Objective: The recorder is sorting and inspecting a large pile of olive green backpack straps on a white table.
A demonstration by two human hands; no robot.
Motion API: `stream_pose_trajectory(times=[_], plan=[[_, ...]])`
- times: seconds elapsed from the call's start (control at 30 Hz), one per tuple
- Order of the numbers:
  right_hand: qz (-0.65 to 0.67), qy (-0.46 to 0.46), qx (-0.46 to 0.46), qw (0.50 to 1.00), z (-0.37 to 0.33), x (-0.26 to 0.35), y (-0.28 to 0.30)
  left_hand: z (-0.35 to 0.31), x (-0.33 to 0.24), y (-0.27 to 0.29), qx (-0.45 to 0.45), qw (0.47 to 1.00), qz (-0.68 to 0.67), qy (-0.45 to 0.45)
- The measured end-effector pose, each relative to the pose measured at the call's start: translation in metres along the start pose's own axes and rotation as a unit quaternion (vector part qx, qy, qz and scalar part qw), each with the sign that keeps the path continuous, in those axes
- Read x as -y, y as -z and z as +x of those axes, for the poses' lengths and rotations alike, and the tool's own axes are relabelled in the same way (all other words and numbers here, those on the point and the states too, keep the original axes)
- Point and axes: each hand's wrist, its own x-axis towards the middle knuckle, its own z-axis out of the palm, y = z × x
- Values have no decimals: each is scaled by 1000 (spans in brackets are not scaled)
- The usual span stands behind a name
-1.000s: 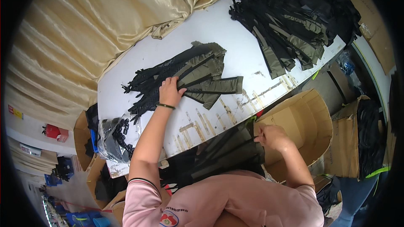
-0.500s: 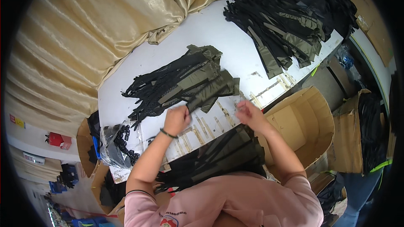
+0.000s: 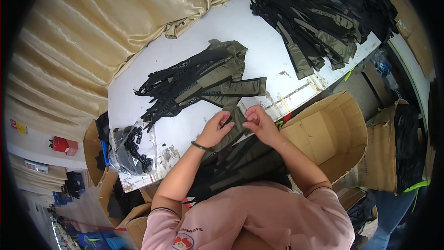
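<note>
Two hands on one strap: my left hand point(image 3: 216, 129) and my right hand point(image 3: 259, 122) are both closed on the top end of an olive-green strap point(image 3: 236, 127), fingertips pinching its edges from either side, right at the near edge of the bench point(image 3: 259, 51). I hold it that way so the end stays flat and square in front of me while the rest of the strap hangs down over the edge toward my lap, where a bundle of dark straps point(image 3: 240, 166) is draped; how many are there I cannot tell.

Just beyond my fingers, toward the middle of the bench, lies a sorted pile of black mesh and olive pieces point(image 3: 199, 81), laid roughly parallel and fanned toward the left edge. It sits within easy reach of my hands, which I judge is why it is there and not farther back. A much bigger heap of black and olive straps point(image 3: 319, 18) fills the far right corner, well apart from it.

At the near left corner a clear bag of black buckles point(image 3: 129, 148) rests partly over the edge. An open cardboard box point(image 3: 323, 134) stands just beside the bench on my right, below my right elbow. A gold curtain point(image 3: 101, 28) hangs along the far left side.
</note>
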Motion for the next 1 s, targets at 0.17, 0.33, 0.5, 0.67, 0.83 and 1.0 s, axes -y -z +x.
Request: stream_pose_trajectory(times=[0.17, 0.33, 0.5, 0.67, 0.83, 1.0], plan=[[-387, 167, -122, 899, -18, 54, -17, 14, -19, -18, 78, 925, -300, 222], [-451, 202, -126, 860, -11, 37, -15, 8, -26, -25, 42, 919, -320, 225], [-455, 159, -109, 869, -11, 46, -12, -1, -34, -19, 22, 910, -335, 245], [-470, 272, -87, 835, 2, 54, -2, -14, -46, -15, 17, 974, -167, 154], [-52, -9, -99, 994, 7, 15, 11, -24, -68, -15, 26, 999, 1, -39], [143, -166, -90, 972, -10, 14, -6, -16, -81, -12, 83, 992, -35, 91]])
